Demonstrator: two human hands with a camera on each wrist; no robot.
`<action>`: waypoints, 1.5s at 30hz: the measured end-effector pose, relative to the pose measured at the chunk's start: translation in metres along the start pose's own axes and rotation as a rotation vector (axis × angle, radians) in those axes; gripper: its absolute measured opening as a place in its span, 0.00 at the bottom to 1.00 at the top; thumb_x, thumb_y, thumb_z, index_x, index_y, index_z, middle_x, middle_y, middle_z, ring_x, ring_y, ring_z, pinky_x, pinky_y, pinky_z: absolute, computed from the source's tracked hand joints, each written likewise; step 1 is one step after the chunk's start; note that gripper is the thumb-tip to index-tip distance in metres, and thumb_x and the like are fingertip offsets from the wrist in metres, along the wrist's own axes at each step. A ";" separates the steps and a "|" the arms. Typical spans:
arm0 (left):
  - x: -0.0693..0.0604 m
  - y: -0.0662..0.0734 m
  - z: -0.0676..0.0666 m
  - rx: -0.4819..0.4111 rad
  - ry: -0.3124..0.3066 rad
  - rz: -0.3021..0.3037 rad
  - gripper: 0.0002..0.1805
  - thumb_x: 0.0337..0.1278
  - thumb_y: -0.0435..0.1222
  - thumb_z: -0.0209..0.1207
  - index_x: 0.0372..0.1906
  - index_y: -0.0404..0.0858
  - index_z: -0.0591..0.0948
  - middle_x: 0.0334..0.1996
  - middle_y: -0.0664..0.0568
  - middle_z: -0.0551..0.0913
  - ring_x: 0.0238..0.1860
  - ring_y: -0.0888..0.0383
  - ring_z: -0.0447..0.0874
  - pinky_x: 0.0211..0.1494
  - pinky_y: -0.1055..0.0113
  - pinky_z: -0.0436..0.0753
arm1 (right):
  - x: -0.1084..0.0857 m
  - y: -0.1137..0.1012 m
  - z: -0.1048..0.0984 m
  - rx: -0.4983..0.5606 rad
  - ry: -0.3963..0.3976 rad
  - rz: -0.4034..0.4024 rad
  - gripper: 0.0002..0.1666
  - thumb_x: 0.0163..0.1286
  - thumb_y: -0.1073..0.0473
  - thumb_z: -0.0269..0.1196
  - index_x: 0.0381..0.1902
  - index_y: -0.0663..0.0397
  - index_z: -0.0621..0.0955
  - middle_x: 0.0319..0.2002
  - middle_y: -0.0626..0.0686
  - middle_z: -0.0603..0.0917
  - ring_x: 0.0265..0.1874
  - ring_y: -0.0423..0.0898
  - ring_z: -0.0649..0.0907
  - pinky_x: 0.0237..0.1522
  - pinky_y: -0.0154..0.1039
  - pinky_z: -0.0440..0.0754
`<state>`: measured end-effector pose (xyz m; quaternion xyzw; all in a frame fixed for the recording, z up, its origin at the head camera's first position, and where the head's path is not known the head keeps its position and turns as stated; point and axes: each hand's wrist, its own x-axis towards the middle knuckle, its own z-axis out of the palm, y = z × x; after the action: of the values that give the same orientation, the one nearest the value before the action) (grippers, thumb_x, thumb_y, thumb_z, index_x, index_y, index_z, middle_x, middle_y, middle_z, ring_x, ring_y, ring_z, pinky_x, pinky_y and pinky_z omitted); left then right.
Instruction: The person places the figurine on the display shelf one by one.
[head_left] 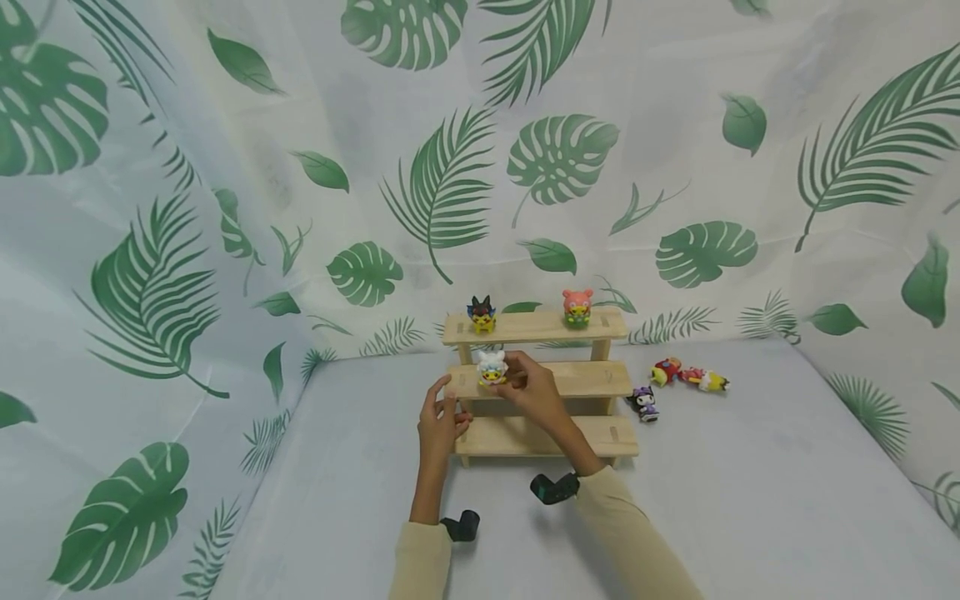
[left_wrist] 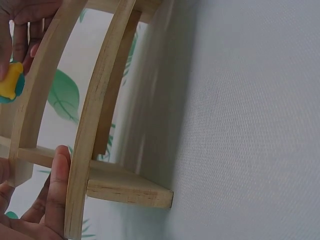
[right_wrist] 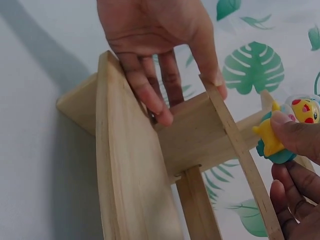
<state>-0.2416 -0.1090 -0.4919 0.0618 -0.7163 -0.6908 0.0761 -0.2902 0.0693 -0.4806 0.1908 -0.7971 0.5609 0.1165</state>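
A three-tier wooden display stand (head_left: 551,437) stands on the pale surface. My right hand (head_left: 537,392) pinches a small yellow figurine (head_left: 492,370) with a white hood and a teal base between thumb and fingers, at the left part of the middle tier. Whether its base touches the board is unclear. At the stand's left end, my left hand (head_left: 438,423) touches the wood with loosely extended fingers (right_wrist: 142,85), some of them between the middle and bottom boards. A black-eared figurine (head_left: 482,315) and a pink-hooded figurine (head_left: 577,309) stand on the top tier.
Right of the stand, a black-and-purple figurine (head_left: 644,403), a red-and-yellow figurine (head_left: 665,372) and a pink-and-yellow figurine (head_left: 707,380) lie on the surface. Leaf-printed white cloth (head_left: 637,83) hangs behind and at the sides. Black wrist cameras (head_left: 555,488) sit at both wrists.
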 end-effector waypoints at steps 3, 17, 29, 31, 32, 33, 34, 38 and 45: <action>0.010 -0.014 0.000 -0.006 0.008 -0.010 0.23 0.76 0.40 0.47 0.71 0.43 0.68 0.51 0.33 0.79 0.41 0.35 0.86 0.43 0.52 0.90 | 0.003 0.001 0.002 -0.025 -0.001 -0.007 0.26 0.56 0.66 0.73 0.53 0.59 0.78 0.42 0.60 0.87 0.35 0.50 0.86 0.32 0.30 0.83; 0.014 -0.030 0.003 0.003 0.046 0.014 0.22 0.74 0.47 0.49 0.68 0.51 0.71 0.49 0.38 0.80 0.36 0.47 0.89 0.36 0.66 0.90 | 0.009 0.005 0.008 -0.053 0.000 -0.012 0.26 0.57 0.66 0.73 0.53 0.58 0.78 0.42 0.58 0.88 0.29 0.44 0.83 0.26 0.28 0.77; 0.016 -0.030 0.002 -0.001 0.038 0.000 0.22 0.74 0.48 0.49 0.69 0.51 0.70 0.51 0.37 0.80 0.35 0.48 0.89 0.38 0.63 0.91 | 0.011 0.000 0.010 -0.120 0.007 0.041 0.26 0.58 0.61 0.73 0.54 0.56 0.78 0.47 0.57 0.88 0.40 0.50 0.87 0.30 0.28 0.75; 0.016 -0.031 0.001 -0.003 0.034 -0.009 0.23 0.74 0.47 0.49 0.69 0.51 0.70 0.51 0.37 0.79 0.36 0.46 0.89 0.39 0.61 0.91 | 0.011 0.000 0.010 -0.130 0.005 0.040 0.26 0.58 0.61 0.73 0.54 0.56 0.78 0.46 0.57 0.88 0.40 0.50 0.87 0.30 0.28 0.75; 0.017 -0.031 0.001 -0.009 0.032 -0.014 0.23 0.74 0.46 0.49 0.69 0.51 0.70 0.52 0.37 0.79 0.37 0.44 0.88 0.40 0.59 0.91 | 0.011 0.001 0.010 -0.137 0.003 0.041 0.26 0.58 0.61 0.73 0.54 0.56 0.78 0.46 0.57 0.88 0.40 0.50 0.87 0.30 0.28 0.75; 0.018 -0.031 0.001 -0.011 0.029 -0.014 0.23 0.75 0.46 0.49 0.70 0.50 0.69 0.52 0.36 0.79 0.38 0.42 0.88 0.41 0.57 0.91 | 0.011 0.002 0.010 -0.143 0.002 0.041 0.26 0.58 0.60 0.73 0.54 0.56 0.78 0.45 0.57 0.88 0.39 0.49 0.87 0.30 0.28 0.75; 0.018 -0.031 0.001 -0.013 0.023 -0.016 0.23 0.75 0.45 0.49 0.70 0.48 0.69 0.52 0.35 0.79 0.39 0.40 0.88 0.42 0.55 0.90 | 0.011 0.002 0.010 -0.145 0.000 0.037 0.26 0.58 0.60 0.73 0.54 0.56 0.78 0.44 0.57 0.88 0.39 0.49 0.87 0.30 0.29 0.74; 0.018 -0.032 0.000 -0.019 0.011 -0.010 0.24 0.76 0.43 0.48 0.71 0.44 0.67 0.53 0.33 0.78 0.40 0.36 0.87 0.43 0.51 0.90 | 0.011 0.006 0.011 -0.170 -0.014 0.030 0.28 0.57 0.59 0.74 0.55 0.54 0.78 0.43 0.55 0.88 0.37 0.48 0.85 0.30 0.29 0.72; 0.016 -0.031 0.001 -0.007 0.029 -0.005 0.23 0.74 0.48 0.49 0.69 0.51 0.70 0.52 0.37 0.79 0.36 0.47 0.89 0.38 0.63 0.91 | 0.011 0.007 0.010 -0.219 -0.019 0.002 0.30 0.56 0.59 0.74 0.57 0.53 0.77 0.43 0.54 0.88 0.33 0.46 0.83 0.29 0.32 0.71</action>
<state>-0.2581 -0.1119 -0.5221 0.0734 -0.7127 -0.6924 0.0851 -0.3030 0.0595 -0.4855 0.1817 -0.8550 0.4685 0.1286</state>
